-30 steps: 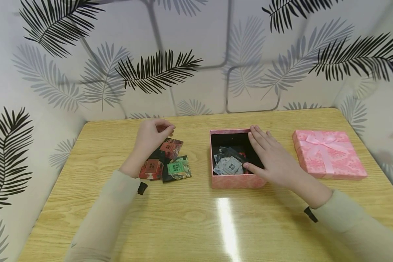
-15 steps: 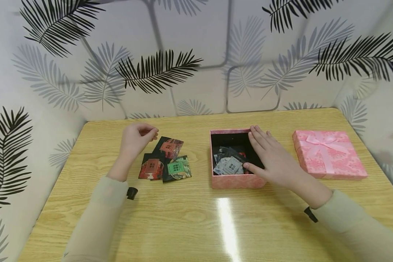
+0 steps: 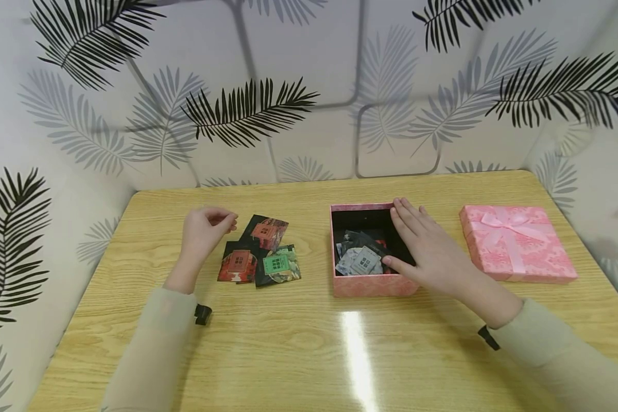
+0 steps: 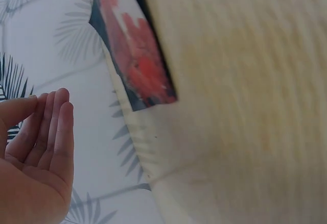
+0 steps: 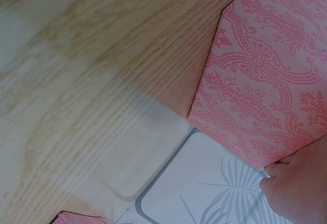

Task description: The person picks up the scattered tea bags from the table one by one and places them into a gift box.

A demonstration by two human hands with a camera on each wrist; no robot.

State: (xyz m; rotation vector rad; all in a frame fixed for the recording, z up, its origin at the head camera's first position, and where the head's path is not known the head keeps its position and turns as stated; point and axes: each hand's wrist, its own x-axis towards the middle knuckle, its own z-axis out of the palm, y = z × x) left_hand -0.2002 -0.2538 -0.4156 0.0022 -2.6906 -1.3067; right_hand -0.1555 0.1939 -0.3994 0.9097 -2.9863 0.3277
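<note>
My left hand (image 3: 204,232) hovers beside the left end of a small pile of flat packets, fingers loosely bent, nothing held. In the left wrist view its thumb (image 4: 20,109) lies near the fingertips. The pile has a red sachet (image 3: 238,262), a black-and-red sachet (image 3: 268,230) and a green-labelled sachet (image 3: 280,265), overlapping. My right hand (image 3: 432,249) rests with straight fingers along the right rim of an open pink box (image 3: 373,286), its thumb at the front rim. Inside the black interior lie several packets, a grey-white sachet (image 3: 361,261) on top.
The pink lid (image 3: 517,243) with a ribbon bow lies to the right of the box, behind my right forearm. All stands on a wooden table (image 3: 298,343) that ends at a leaf-patterned wall covering (image 3: 309,154) behind and at the sides.
My left hand has drawn back to the left and slightly nearer, off the sachets, uncovering the black-and-red one. The right hand and the box have stayed put.
</note>
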